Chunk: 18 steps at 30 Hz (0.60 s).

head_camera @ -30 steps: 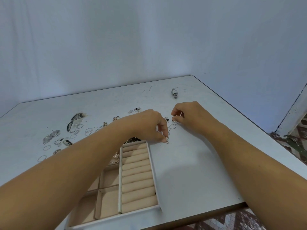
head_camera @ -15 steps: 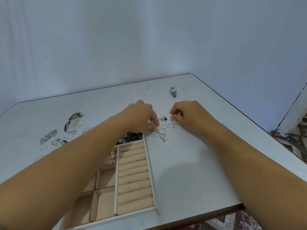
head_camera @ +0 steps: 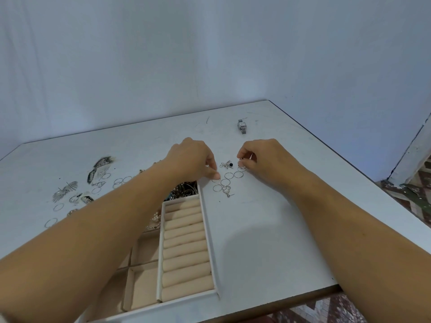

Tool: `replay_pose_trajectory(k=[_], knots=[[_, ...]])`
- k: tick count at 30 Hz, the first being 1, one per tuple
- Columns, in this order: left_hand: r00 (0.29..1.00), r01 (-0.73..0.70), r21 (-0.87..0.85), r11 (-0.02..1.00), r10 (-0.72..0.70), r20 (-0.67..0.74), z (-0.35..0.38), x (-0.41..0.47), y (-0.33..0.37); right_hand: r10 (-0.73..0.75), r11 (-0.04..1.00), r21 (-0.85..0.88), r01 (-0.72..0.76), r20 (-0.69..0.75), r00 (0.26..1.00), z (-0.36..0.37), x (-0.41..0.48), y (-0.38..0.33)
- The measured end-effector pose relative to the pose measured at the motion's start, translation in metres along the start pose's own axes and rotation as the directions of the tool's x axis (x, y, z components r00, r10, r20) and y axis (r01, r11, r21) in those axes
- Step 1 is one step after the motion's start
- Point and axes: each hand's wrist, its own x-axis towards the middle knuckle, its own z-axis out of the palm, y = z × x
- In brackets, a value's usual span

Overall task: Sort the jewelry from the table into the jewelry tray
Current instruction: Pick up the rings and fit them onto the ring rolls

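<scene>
The white jewelry tray [head_camera: 208,231] with beige ring rolls lies at the near edge, partly under my left forearm. Just beyond its far right corner, several thin silver rings [head_camera: 225,182] and a small stud earring [head_camera: 228,194] lie on the table. My left hand [head_camera: 193,160] is curled, its thumb and fingertip pinched on the leftmost ring [head_camera: 216,180]. My right hand [head_camera: 263,159] is curled to the right of the cluster and pinches a small silver ring [head_camera: 242,163]. Between my hands lies a silver piece with a black bead [head_camera: 227,164].
A silver watch [head_camera: 242,127] lies further back. Leaf-shaped pieces [head_camera: 65,191], dark earrings [head_camera: 101,162] and more thin rings [head_camera: 121,181] are spread on the left. Dark tangled jewelry [head_camera: 184,191] fills the tray's far compartment. The table edge drops off at the right.
My left hand has left the small earring on the table by the tray corner and moved back to the leftmost ring. My right hand has barely moved.
</scene>
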Motion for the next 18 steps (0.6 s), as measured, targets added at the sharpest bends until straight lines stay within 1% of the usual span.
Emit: replay_pose_trajectory(k=[4,8,11,15,18], knots=[[0.999,-0.011,-0.090,0.996,0.015,0.035,0.0016,-0.0011,-0.0001,-0.008,1.000,-0.002,0.008,-0.004,1.000,0.0005,-0.0005,-0.0003],[0.997,-0.069,-0.048,0.996,0.070,0.014,0.0018,-0.0036,0.0011,-0.010,1.000,0.000,0.010,-0.007,1.000,0.0009,-0.0005,0.0003],[0.998,-0.060,-0.048,0.997,0.061,0.015,0.0029,-0.0008,-0.0015,-0.011,1.000,-0.004,0.011,-0.014,1.000,0.0012,-0.0001,0.0017],[1.000,-0.022,-0.120,0.993,0.021,-0.006,0.0032,0.0032,-0.0039,-0.008,1.000,0.014,0.008,-0.013,1.000,0.0013,-0.0004,0.0018],[1.000,0.011,-0.246,0.969,-0.015,-0.012,0.0004,0.0046,-0.0047,-0.004,1.000,0.010,0.004,-0.017,1.000,0.0014,-0.0005,0.0019]])
